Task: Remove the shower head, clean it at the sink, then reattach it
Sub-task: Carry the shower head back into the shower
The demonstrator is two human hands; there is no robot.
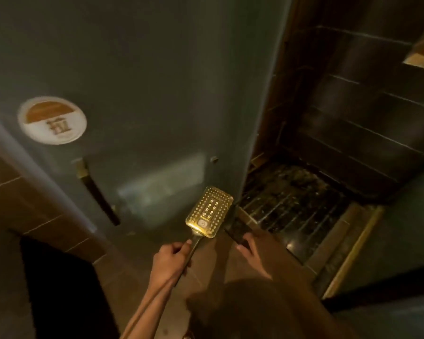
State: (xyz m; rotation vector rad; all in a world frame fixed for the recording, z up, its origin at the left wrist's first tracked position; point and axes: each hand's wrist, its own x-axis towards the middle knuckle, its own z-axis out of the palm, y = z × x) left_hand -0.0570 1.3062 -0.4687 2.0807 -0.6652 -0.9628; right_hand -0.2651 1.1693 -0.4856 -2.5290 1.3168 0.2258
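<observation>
The left hand [170, 261] has its grip clenched on the shower head [209, 212] handle, spray face up at 6 o'clock. The right hand [252, 250] grips a dark phone-like object [238, 232], blurred. Risk: knocking the head against the glass door [145, 94] edge at 12 o'clock. No sink is visible.
</observation>
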